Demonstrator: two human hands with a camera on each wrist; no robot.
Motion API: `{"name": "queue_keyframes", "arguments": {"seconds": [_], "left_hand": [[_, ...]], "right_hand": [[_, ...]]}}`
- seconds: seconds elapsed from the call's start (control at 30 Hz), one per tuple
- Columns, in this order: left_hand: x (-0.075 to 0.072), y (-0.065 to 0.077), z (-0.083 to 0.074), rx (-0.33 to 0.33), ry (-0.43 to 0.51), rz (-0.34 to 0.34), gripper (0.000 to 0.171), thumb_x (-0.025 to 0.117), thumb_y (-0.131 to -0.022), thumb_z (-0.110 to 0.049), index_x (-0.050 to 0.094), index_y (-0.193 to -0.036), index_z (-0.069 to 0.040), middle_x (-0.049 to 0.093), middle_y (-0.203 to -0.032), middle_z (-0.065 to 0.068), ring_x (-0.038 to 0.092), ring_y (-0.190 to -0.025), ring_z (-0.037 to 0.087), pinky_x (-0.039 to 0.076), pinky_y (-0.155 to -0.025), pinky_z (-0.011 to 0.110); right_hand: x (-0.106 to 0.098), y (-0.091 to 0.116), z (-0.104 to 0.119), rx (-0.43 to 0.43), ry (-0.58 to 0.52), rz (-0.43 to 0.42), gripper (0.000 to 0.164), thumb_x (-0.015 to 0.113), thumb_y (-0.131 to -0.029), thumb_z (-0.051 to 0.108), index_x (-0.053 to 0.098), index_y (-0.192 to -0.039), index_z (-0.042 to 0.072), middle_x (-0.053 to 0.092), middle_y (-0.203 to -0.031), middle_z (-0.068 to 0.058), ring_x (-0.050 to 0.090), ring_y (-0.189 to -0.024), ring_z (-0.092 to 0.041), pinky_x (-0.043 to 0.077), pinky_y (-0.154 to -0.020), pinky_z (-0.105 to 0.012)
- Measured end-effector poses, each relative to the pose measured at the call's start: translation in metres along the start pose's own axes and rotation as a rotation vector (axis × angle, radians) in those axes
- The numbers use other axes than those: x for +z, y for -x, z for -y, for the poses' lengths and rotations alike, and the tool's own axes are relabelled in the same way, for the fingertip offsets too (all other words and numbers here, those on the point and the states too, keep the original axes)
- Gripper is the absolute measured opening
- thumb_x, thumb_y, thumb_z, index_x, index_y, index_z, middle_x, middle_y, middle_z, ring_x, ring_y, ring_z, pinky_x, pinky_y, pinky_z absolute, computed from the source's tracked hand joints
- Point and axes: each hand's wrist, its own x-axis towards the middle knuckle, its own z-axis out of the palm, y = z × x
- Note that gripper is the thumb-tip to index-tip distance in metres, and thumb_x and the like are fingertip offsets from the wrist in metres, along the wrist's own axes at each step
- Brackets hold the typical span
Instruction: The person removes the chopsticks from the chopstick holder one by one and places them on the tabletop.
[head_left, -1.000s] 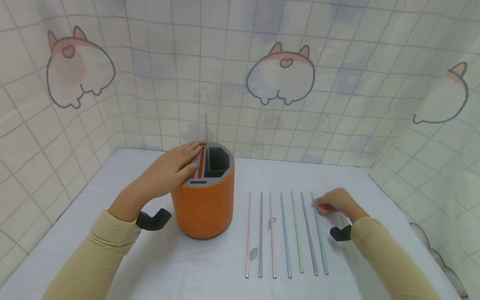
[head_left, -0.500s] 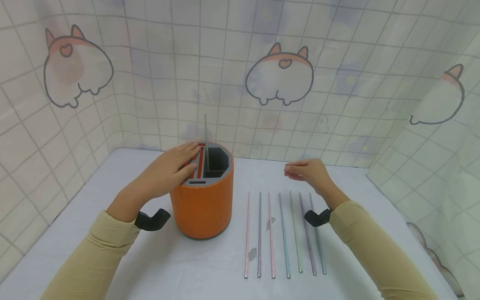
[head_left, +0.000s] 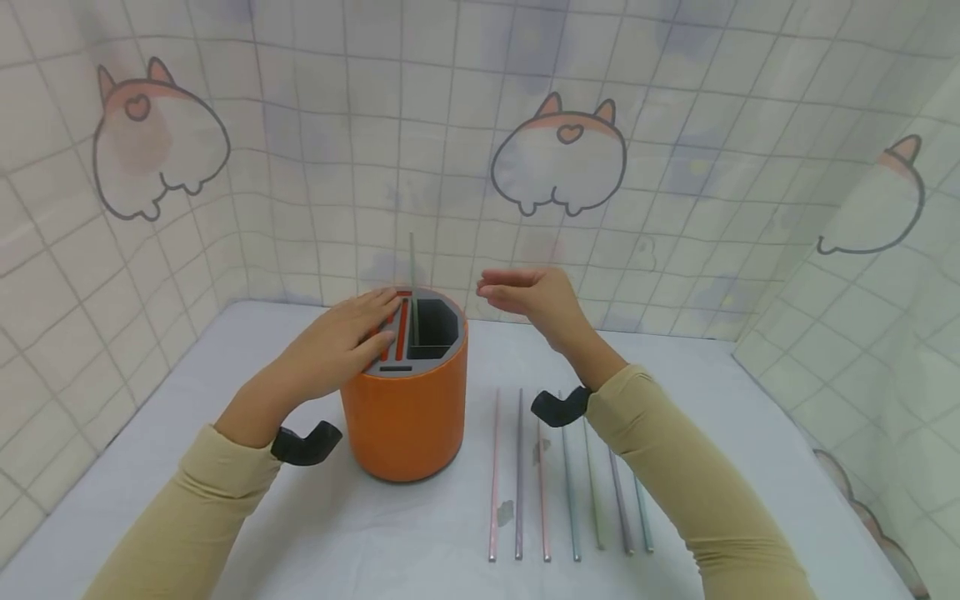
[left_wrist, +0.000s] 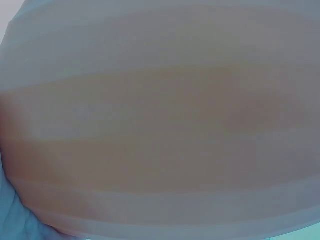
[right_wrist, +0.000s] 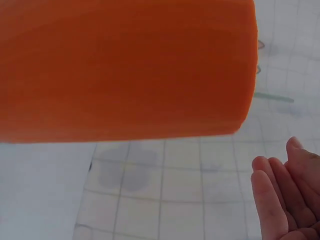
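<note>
An orange round desk organizer (head_left: 405, 425) with a grey slotted top stands left of centre. My left hand (head_left: 341, 337) rests on the left part of that top, its fingers laid across the slots. A pale green stick (head_left: 412, 267) rises upright from one compartment; its green end (right_wrist: 274, 97) also shows in the right wrist view. To the right of the organizer my right hand (head_left: 528, 296) hangs in the air, fingers fairly straight, and holds nothing. In the right wrist view the same hand (right_wrist: 287, 195) shows its palm beside the orange wall. The left wrist view is a close blur.
Several thin pastel sticks lie side by side on the white tabletop (head_left: 390, 542), among them a pink stick (head_left: 495, 475) and a grey-purple stick (head_left: 519, 475). My right sleeve (head_left: 675, 475) covers parts of the rightmost ones. A checked curtain (head_left: 435, 125) encloses the table's back and sides.
My right hand has left the upper end of the rightmost stick and moved up and left toward the organizer. All the sticks on the table stay in place. My left hand has stayed put.
</note>
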Motion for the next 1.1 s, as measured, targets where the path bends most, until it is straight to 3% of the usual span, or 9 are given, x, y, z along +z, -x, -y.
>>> {"name": "queue_keyframes", "arguments": {"seconds": [0.2,0.73,0.97,1.1], "left_hand": [[-0.001,0.0,0.0,-0.004,0.007,-0.003,0.057,0.037,-0.107,-0.032,0.025,-0.158,-0.007,0.023,-0.166,0.013,0.018,-0.154,0.036,0.015,-0.125,0.059],[-0.002,0.001,-0.001,-0.004,-0.015,0.003,0.057,0.037,-0.108,-0.033,0.027,-0.157,-0.006,0.023,-0.166,0.013,0.018,-0.154,0.036,0.014,-0.125,0.057],[-0.001,0.001,0.0,0.001,-0.009,0.004,0.057,0.036,-0.108,-0.032,0.026,-0.157,-0.006,0.022,-0.166,0.014,0.017,-0.154,0.036,0.013,-0.126,0.057],[-0.002,0.0,0.0,-0.002,-0.013,0.002,0.057,0.036,-0.108,-0.032,0.026,-0.157,-0.005,0.023,-0.165,0.014,0.017,-0.154,0.036,0.014,-0.125,0.057]], "right_hand": [[0.027,-0.011,0.016,-0.042,-0.007,0.015,0.034,0.077,-0.088,0.017,0.072,-0.12,0.008,0.073,-0.121,-0.009,0.07,-0.112,-0.02,0.056,-0.098,-0.031],[0.068,-0.035,0.031,0.001,-0.031,0.003,0.034,0.078,-0.087,0.016,0.073,-0.118,0.005,0.073,-0.12,-0.009,0.072,-0.108,-0.02,0.058,-0.094,-0.031],[0.079,-0.038,0.033,0.044,-0.081,-0.025,0.032,0.079,-0.085,0.014,0.074,-0.114,0.002,0.075,-0.113,-0.013,0.075,-0.098,-0.023,0.06,-0.089,-0.031],[0.075,-0.033,0.041,0.008,-0.097,-0.049,0.029,0.077,-0.087,0.014,0.074,-0.114,0.001,0.076,-0.109,-0.013,0.076,-0.097,-0.022,0.061,-0.087,-0.031]]}}
